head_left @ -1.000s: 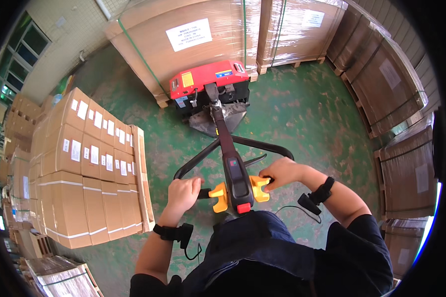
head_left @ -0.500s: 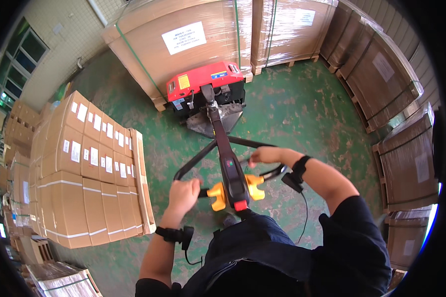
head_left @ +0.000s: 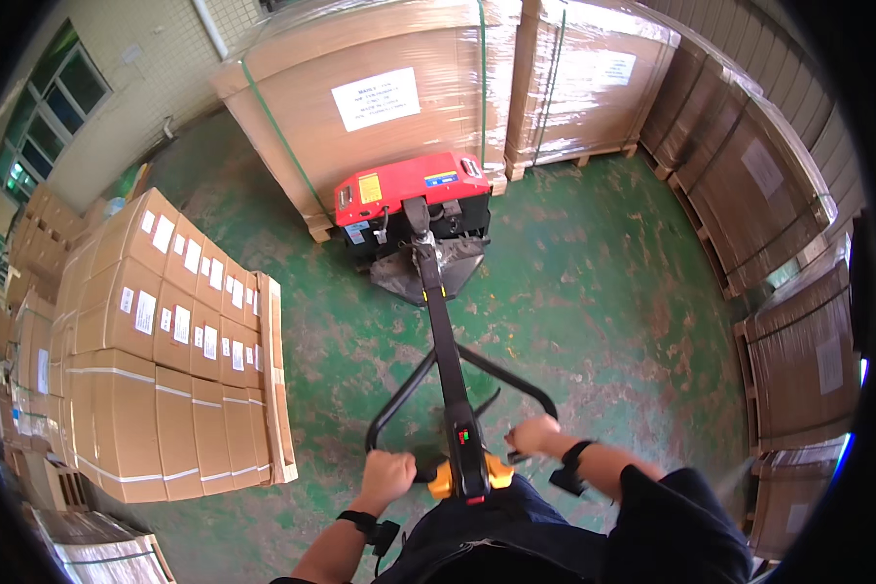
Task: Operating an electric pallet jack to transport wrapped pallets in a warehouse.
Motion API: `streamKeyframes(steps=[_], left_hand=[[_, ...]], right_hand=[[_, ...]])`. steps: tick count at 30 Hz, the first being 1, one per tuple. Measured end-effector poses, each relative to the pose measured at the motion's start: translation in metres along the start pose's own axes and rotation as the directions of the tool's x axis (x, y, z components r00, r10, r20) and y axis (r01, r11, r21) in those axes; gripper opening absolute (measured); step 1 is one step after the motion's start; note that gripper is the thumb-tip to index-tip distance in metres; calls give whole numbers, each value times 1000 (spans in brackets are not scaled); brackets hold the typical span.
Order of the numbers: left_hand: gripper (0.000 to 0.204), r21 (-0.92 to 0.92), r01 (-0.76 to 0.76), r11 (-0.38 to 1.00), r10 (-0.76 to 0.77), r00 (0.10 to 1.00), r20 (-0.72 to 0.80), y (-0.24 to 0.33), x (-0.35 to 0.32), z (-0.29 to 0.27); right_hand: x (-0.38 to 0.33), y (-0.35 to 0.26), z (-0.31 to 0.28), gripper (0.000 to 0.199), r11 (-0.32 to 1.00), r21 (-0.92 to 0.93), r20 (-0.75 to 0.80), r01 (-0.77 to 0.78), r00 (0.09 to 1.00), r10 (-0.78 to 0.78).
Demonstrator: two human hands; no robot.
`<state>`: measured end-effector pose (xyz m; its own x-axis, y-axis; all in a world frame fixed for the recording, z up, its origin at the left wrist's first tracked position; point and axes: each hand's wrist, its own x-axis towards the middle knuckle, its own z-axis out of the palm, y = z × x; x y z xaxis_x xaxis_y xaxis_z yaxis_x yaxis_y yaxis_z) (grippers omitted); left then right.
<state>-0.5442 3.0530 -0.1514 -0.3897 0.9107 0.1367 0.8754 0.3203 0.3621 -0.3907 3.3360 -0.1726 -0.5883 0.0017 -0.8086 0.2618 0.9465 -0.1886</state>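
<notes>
An electric pallet truck with a red-topped body (head_left: 414,185) stands in front of me, against a tall wrapped carton on a pallet. Its long black tiller arm (head_left: 445,341) tilts back toward my waist. My left hand (head_left: 387,477) is closed round the left grip of the handle. On the right side my right hand (head_left: 535,435) is closed over the handle bar, fingers partly hidden beneath. Between my hands sit the black control head (head_left: 468,453) and its yellow thumb levers (head_left: 442,481). A thin black lever (head_left: 488,402) sticks out beside the tiller.
Strapped brown cartons (head_left: 170,341) on a wooden pallet stand close on my left. The large wrapped carton (head_left: 292,107) is ahead, with another wrapped pallet load (head_left: 589,83) beside it. More wrapped loads (head_left: 749,175) line the right wall. Worn green floor (head_left: 613,292) lies between.
The tiller has swung down and toward me, with my left hand on its grip. My right hand has come nearer, beside the control head. The truck and cartons sit slightly lower in view.
</notes>
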Motion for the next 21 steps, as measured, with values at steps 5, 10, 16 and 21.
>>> streamKeyframes(steps=[5, 10, 16, 21], left_hand=[[22, -50, 132, 990, -118, 970, 213, -8, 34, -28], [17, -242, 314, 918, -372, 893, -252, -16, 138, -130], [12, -62, 88, 994, -95, 990, -109, -14, 33, -32], [24, -46, 248, 968, -223, 927, 303, -15, 38, -15]], right_hand=[[-39, -9, -69, 48, 922, 350, 259, -164, 963, 73], [-96, -5, -208, 32, 983, 125, -448, 135, 892, -66], [-42, -19, -63, 40, 994, 107, -166, -4, 986, 22], [-40, -9, -71, 46, 915, 372, 194, -156, 977, 88]])
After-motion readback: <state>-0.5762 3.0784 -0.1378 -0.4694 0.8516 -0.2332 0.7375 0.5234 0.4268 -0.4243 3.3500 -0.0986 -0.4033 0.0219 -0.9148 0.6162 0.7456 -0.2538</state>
